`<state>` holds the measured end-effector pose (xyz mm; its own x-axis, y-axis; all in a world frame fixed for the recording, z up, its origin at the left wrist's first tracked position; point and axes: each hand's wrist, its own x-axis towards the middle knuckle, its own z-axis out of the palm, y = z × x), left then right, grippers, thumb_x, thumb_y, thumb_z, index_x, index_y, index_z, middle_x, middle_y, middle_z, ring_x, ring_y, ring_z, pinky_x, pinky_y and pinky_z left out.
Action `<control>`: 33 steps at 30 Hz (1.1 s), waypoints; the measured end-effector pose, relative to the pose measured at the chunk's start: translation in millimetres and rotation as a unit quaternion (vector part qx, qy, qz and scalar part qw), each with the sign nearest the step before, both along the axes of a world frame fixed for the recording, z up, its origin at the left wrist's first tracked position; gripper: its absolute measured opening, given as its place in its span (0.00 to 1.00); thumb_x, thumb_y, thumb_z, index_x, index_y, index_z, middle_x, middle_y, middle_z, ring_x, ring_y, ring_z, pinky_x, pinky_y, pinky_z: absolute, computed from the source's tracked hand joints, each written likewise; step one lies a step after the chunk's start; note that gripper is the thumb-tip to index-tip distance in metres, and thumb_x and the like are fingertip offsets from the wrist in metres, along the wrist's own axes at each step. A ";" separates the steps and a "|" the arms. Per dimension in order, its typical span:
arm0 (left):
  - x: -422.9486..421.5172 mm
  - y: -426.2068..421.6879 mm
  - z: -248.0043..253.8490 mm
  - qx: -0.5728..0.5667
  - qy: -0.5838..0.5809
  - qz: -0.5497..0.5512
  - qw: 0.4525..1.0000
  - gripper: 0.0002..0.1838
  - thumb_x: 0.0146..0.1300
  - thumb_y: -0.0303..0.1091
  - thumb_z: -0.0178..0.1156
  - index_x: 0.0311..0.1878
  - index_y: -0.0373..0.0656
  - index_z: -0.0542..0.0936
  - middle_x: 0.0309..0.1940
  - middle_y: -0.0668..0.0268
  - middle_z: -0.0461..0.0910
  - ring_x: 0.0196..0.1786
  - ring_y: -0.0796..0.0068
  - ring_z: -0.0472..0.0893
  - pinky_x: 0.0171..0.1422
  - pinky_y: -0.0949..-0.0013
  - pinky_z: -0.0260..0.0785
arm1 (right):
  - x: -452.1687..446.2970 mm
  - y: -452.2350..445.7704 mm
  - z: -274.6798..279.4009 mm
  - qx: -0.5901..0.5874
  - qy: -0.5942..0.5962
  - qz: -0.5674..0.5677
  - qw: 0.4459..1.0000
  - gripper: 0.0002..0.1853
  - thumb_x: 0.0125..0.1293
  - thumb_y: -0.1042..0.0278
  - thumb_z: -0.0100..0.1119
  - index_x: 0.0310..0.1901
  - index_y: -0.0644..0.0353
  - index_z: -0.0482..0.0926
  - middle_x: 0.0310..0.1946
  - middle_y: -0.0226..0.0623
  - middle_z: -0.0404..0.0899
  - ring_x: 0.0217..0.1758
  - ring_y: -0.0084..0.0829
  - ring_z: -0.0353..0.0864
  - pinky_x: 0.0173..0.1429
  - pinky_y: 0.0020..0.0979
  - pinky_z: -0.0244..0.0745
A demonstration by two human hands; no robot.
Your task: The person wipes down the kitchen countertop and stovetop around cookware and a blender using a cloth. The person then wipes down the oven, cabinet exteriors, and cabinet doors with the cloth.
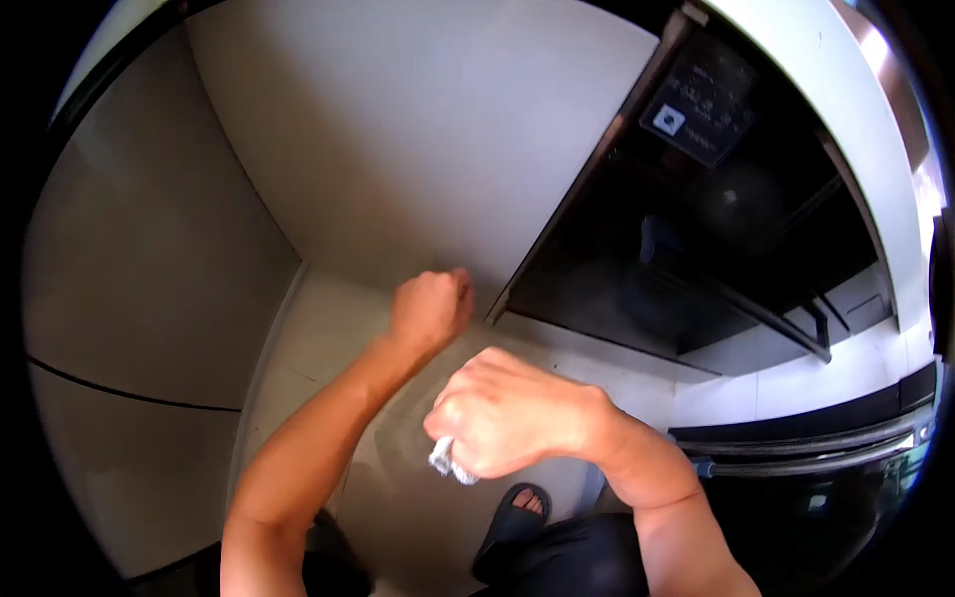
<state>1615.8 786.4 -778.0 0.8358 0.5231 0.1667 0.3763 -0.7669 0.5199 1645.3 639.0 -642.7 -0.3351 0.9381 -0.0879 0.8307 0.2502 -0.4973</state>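
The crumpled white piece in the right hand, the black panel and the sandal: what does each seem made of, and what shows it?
White piece: probably cloth or paper, soft and matte, judging by its creases. Black panel: likely glass, glossy, since light glints off it. Sandal: perhaps rubber or foam, dull, showing no weave.

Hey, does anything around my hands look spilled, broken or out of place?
Nothing stands out. I see no spill on the floor and no obvious damage to the pale panel or dark glossy door. Your right hand grips a crumpled white wad, mostly hidden, so I can't judge its condition.
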 end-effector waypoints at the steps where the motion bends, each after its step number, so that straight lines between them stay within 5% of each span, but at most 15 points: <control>1: -5.3 7.2 -2.5 -0.025 0.001 -0.007 1.000 0.07 0.63 0.36 0.60 0.37 0.45 0.84 0.28 0.53 0.84 0.35 0.46 0.83 0.40 0.48 0.75 | -8.8 -2.1 -5.8 -0.037 -0.002 0.025 0.999 0.06 0.44 0.70 0.56 0.19 0.62 0.80 0.18 0.46 0.77 0.27 0.49 0.80 0.33 0.44 0.75; 11: -0.6 4.9 -46.9 -0.120 -0.044 -0.036 0.991 0.10 0.65 0.36 0.60 0.37 0.39 0.84 0.28 0.53 0.84 0.32 0.47 0.82 0.38 0.50 0.74 | -64.5 -17.3 -46.3 -0.122 0.012 0.102 0.987 0.09 0.51 0.68 0.58 0.22 0.65 0.83 0.21 0.49 0.81 0.30 0.51 0.83 0.37 0.44 0.76; 14: 3.0 -5.6 -8.0 -0.096 -0.058 0.023 0.993 0.13 0.66 0.40 0.63 0.34 0.38 0.83 0.26 0.53 0.82 0.31 0.47 0.81 0.37 0.51 0.74 | -68.6 -14.4 -50.9 -0.133 0.016 0.097 0.986 0.09 0.49 0.68 0.59 0.21 0.65 0.82 0.21 0.48 0.81 0.30 0.51 0.83 0.37 0.44 0.76; 16: 16.1 -14.5 11.0 -0.023 -0.194 0.021 0.980 0.18 0.67 0.45 0.64 0.29 0.39 0.83 0.23 0.51 0.81 0.29 0.47 0.81 0.35 0.51 0.73 | -68.3 -9.1 -48.6 -0.112 0.003 0.107 0.988 0.09 0.49 0.67 0.58 0.21 0.65 0.81 0.21 0.49 0.81 0.30 0.50 0.84 0.37 0.44 0.76; 19: 37.6 -18.0 20.4 0.022 -0.224 0.017 0.974 0.23 0.66 0.52 0.64 0.25 0.42 0.82 0.21 0.52 0.80 0.26 0.46 0.80 0.32 0.50 0.72 | -68.0 -12.8 -62.4 0.015 0.047 0.075 0.996 0.10 0.48 0.66 0.58 0.20 0.65 0.81 0.20 0.49 0.81 0.29 0.49 0.84 0.37 0.44 0.77; 20: 33.7 -22.3 24.7 0.021 -0.234 0.024 0.972 0.24 0.66 0.53 0.63 0.24 0.43 0.82 0.20 0.52 0.80 0.26 0.46 0.81 0.31 0.50 0.72 | -75.3 -5.9 -56.2 -0.086 -0.036 0.120 0.988 0.10 0.54 0.63 0.58 0.25 0.61 0.83 0.26 0.46 0.84 0.36 0.40 0.87 0.48 0.37 0.75; 22: 39.7 -20.2 25.8 0.017 -0.243 0.023 0.970 0.23 0.65 0.53 0.63 0.23 0.42 0.81 0.19 0.53 0.79 0.24 0.46 0.81 0.30 0.49 0.73 | -76.1 2.3 -62.0 -0.151 -0.016 0.109 0.982 0.10 0.52 0.66 0.57 0.23 0.64 0.82 0.25 0.51 0.84 0.36 0.46 0.87 0.47 0.43 0.79; 28: 37.7 -34.7 41.3 0.072 -0.228 -0.001 0.971 0.18 0.65 0.40 0.61 0.19 0.44 0.76 0.16 0.57 0.79 0.21 0.53 0.81 0.27 0.52 0.74 | -75.8 -4.3 -84.6 -0.068 0.024 0.154 0.985 0.11 0.54 0.67 0.56 0.23 0.66 0.83 0.27 0.54 0.84 0.34 0.52 0.87 0.44 0.47 0.80; 30: 27.4 -35.4 50.3 0.083 -0.285 -0.052 0.954 0.16 0.63 0.37 0.62 0.20 0.43 0.75 0.18 0.58 0.77 0.21 0.54 0.79 0.28 0.54 0.73 | -73.1 -3.8 -80.2 -0.158 -0.004 0.130 0.979 0.10 0.54 0.67 0.54 0.26 0.63 0.82 0.26 0.51 0.82 0.34 0.52 0.84 0.43 0.48 0.78; 32: 3.6 -15.9 97.3 0.115 -0.378 -0.051 0.917 0.08 0.53 0.30 0.66 0.29 0.41 0.75 0.30 0.59 0.77 0.29 0.58 0.78 0.33 0.58 0.73 | -73.0 4.8 -69.4 -0.169 -0.024 0.146 0.974 0.10 0.56 0.66 0.53 0.28 0.62 0.82 0.26 0.50 0.82 0.35 0.53 0.84 0.43 0.49 0.78; 33: -6.6 -1.9 126.9 0.144 -0.447 -0.051 0.882 0.12 0.48 0.24 0.65 0.37 0.40 0.77 0.36 0.57 0.78 0.35 0.57 0.78 0.40 0.57 0.73 | -74.0 6.3 -69.4 -0.173 -0.021 0.146 0.974 0.10 0.57 0.66 0.52 0.28 0.62 0.82 0.26 0.50 0.83 0.35 0.53 0.84 0.43 0.49 0.78</control>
<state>1609.1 784.6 -651.1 0.3436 0.2820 0.8958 -0.1633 -0.9214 0.3527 1571.3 645.4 -712.1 -0.5717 0.7152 -0.4021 0.7714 0.3015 -0.5605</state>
